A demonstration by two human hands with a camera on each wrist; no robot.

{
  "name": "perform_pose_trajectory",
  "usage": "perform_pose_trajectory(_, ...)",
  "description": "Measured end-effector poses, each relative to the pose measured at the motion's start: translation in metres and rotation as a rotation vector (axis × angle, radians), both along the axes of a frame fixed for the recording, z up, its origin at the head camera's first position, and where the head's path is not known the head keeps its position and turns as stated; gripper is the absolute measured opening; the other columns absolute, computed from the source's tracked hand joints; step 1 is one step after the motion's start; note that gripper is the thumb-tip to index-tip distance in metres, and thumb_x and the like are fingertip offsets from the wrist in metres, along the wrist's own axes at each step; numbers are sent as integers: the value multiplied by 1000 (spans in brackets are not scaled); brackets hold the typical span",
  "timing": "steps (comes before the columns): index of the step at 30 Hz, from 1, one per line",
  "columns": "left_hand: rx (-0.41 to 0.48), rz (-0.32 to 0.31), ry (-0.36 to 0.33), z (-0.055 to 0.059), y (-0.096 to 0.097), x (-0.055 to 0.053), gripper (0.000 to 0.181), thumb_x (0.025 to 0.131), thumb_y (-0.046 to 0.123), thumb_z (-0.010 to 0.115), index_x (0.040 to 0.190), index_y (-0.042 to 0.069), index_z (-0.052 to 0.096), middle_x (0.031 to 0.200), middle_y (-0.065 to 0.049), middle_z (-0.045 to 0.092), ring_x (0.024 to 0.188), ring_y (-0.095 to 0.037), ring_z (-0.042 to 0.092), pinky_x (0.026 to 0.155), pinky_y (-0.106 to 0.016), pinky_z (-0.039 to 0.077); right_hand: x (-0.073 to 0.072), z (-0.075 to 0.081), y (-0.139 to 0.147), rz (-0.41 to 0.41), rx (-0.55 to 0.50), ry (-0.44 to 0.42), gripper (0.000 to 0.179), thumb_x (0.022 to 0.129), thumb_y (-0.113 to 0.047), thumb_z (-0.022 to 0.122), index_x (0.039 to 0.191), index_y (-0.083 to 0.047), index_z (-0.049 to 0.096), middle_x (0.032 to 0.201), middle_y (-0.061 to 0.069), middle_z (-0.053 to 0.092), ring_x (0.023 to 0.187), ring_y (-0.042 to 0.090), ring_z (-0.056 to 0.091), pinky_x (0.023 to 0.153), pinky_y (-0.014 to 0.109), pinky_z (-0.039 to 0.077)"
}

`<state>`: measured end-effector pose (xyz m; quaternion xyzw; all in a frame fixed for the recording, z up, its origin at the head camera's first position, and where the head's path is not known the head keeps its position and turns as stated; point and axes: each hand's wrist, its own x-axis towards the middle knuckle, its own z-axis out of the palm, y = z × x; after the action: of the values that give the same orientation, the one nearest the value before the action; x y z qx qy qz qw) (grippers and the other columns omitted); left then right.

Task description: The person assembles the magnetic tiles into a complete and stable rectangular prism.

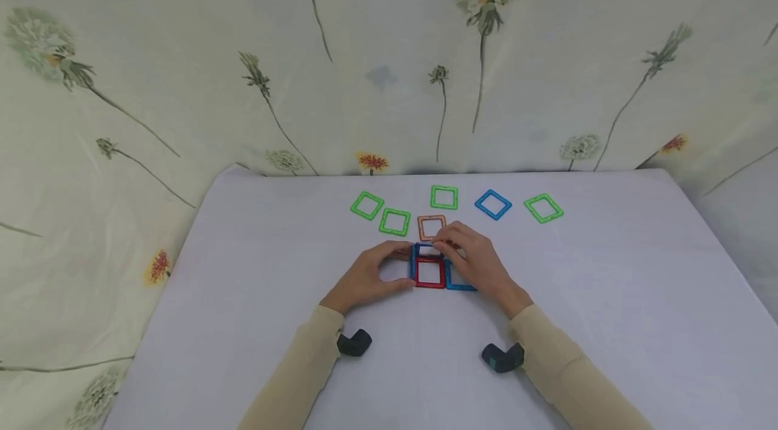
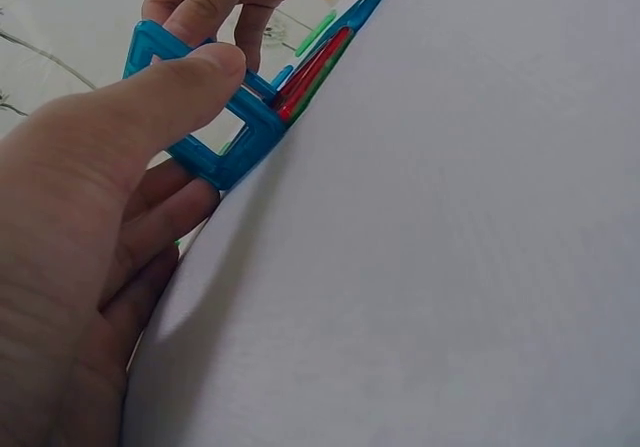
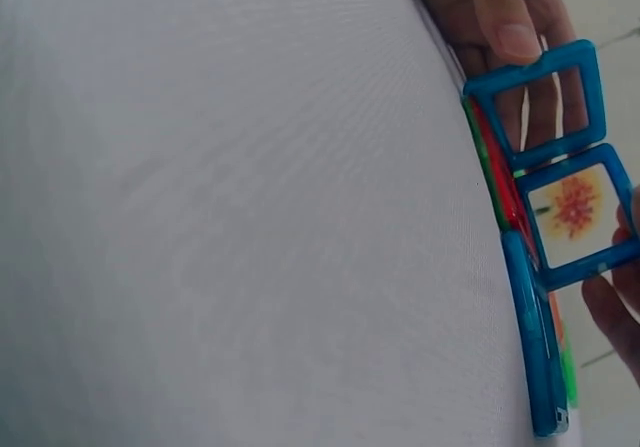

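Observation:
A red square magnetic tile [image 1: 430,286] lies flat on the white cloth, with a green edge beneath it in the right wrist view. My left hand [image 1: 367,278] grips a blue square tile [image 2: 262,137] standing at the red tile's left side, thumb on one face and fingers behind. At the far side, my right hand [image 1: 480,264] pinches another blue tile [image 3: 535,232] by its edge; it stands raised beside the first. A flat blue tile [image 1: 460,287] adjoins the red one on the right, partly hidden by my right hand.
Beyond the hands lie an orange tile [image 1: 419,228], a blue tile [image 1: 483,198] and several green tiles [image 1: 395,210]. Flower-printed fabric [image 1: 389,113] hangs behind the table's far edge. A black device [image 1: 354,343] is on the left wrist, another [image 1: 502,358] on the right.

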<state>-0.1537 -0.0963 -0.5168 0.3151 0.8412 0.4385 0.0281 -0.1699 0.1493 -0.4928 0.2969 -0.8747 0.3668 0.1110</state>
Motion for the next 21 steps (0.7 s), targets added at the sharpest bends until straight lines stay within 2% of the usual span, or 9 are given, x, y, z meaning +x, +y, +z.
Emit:
perform_pose_trajectory(12,14,-1,-10,1,1,0,68,80,36,74,139,27,43,128,8,57,115,-8,57,106,-28,41,-1,1,-1,-14,8,-47,13,91,-19,63,103,-20,65,102,-9,60,88,3,59,81,27,57)
perform_pose_trajectory(21,13,1,-6,3,3,2,70,79,32,76,140,27,42,130,9,55,115,-9,57,106,-29,42,-2,-1,2,-13,-1,-111,15,93,-26,60,107,-21,62,101,-11,60,87,2,57,77,22,54)
